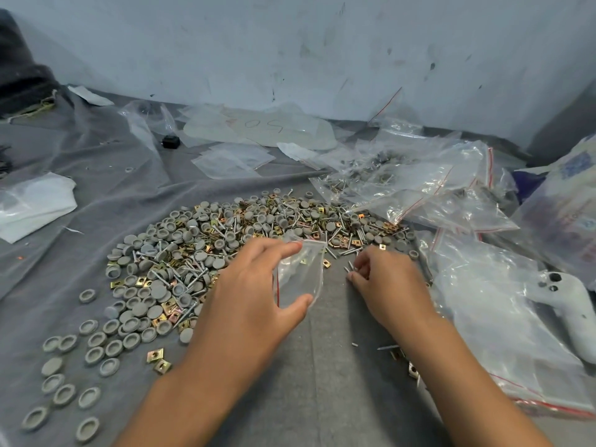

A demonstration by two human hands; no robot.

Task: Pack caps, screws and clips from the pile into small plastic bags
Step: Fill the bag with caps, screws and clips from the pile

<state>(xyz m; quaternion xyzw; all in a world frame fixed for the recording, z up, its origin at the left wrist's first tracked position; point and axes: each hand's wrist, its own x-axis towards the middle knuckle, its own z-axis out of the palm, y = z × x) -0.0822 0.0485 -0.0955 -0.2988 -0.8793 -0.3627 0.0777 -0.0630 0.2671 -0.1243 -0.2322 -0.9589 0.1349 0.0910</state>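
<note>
1. Nearest us, our left hand (254, 295) holds a small plastic bag (300, 272) over the grey cloth (322, 382), thumb under its lower edge and forefinger curled on its top rim, so the mouth stands partly spread.
2. The bag is thin, limp film; we judge it will fold and slip unless we keep it pinched at the rim near the zip strip, where it is stiffest. One brass clip seems to lie inside already, though the film blurs it.
3. Our right hand (383, 285) is just beside the bag, its fingers bunched around a few screws (350, 269) whose tips poke out towards the bag. How many it holds we cannot tell.
4. Screws are hard, light and pointed; we judge they are best carried as a bundle by the shanks and fed heads first, lest a tip prick the film.
5. Loose caps (96, 346) lie to our left, round and light, easy to pinch by the rim; two clips (158, 361) sit just beside them.
6. Beyond our hands spreads the mixed pile (245, 227) of caps, screws and clips.
7. Further right lie filled bags (419, 182); a white controller (571, 311) rests on plastic at the right edge.
8. Farthest, empty bags (232, 159) lie near the wall (290, 43).
</note>
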